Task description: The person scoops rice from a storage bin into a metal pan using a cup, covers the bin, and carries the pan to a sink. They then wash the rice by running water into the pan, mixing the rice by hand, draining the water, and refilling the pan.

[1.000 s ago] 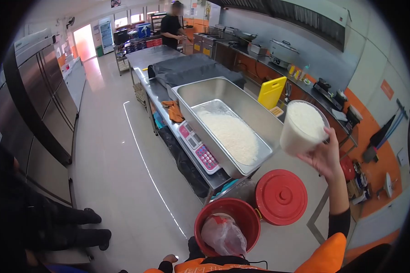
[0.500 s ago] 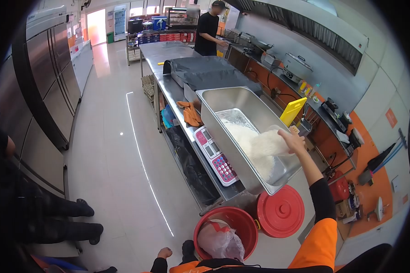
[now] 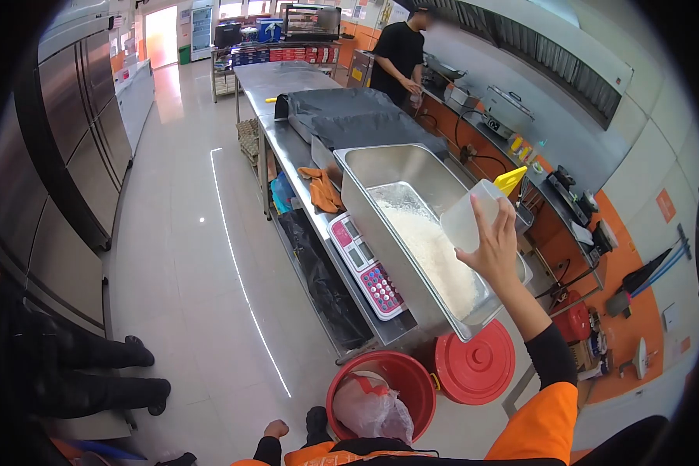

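Observation:
My right hand (image 3: 494, 247) grips a translucent plastic tub (image 3: 467, 220), tilted over the deep steel pan (image 3: 396, 283). White grain that looks like rice (image 3: 431, 252) lies spread along the pan's bottom; whether any is left inside the tub I cannot tell. The pan stands on a scale with a pink-and-white keypad panel (image 3: 365, 268), at the near end of the steel table. My left hand (image 3: 276, 429) hangs low, closed, with nothing visible in it. Close to it is a red bucket (image 3: 429, 388) holding a plastic bag (image 3: 369, 408).
A red lid (image 3: 480, 361) is beside the bucket. An orange cloth (image 3: 322, 190) and a black-covered load (image 3: 357, 120) occupy the table (image 3: 287, 75). One person (image 3: 396, 58) works at the right counter; another's dark-clothed legs (image 3: 93, 373) are at left. Steel fridges (image 3: 78, 155) line the left wall.
The tub has risen and tipped, and the grain pouring from it before now lies in the pan. My left hand barely moved. The person at the back shifted right.

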Action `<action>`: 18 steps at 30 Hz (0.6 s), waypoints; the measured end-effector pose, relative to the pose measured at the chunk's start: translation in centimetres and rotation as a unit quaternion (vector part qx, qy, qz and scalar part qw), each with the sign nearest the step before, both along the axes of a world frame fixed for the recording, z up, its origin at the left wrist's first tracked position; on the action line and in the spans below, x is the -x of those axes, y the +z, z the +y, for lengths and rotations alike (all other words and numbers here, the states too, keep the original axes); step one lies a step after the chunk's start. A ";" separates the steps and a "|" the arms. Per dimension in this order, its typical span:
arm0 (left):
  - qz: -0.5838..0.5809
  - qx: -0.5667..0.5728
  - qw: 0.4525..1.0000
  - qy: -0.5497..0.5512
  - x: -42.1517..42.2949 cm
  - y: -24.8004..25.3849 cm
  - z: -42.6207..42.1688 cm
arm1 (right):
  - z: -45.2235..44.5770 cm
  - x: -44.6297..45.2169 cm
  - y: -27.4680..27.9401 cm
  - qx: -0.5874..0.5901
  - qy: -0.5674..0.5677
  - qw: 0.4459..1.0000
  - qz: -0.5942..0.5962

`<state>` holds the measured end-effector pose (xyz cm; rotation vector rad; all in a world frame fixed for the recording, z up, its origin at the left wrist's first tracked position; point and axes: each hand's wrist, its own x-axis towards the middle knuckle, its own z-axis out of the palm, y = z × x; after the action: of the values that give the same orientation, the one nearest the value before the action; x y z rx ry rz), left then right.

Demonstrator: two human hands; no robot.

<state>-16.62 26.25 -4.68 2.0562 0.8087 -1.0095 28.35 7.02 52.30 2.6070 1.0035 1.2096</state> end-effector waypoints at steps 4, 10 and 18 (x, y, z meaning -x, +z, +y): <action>-0.052 0.007 0.999 0.013 -1.8 1.1 -1.0 | -0.8 -0.4 0.1 -0.042 0.011 0.996 0.073; 0.158 0.265 0.949 0.063 -5.2 7.8 -2.6 | -4.7 -0.5 0.9 -0.234 -0.020 0.963 0.129; 0.040 0.449 0.882 -0.136 -7.7 12.5 -7.2 | -19.4 4.4 1.0 -0.698 0.152 0.569 0.407</action>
<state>-8.90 19.06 7.79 1.3228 0.0150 -1.3050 23.90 -12.37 53.26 4.7802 0.4538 0.8664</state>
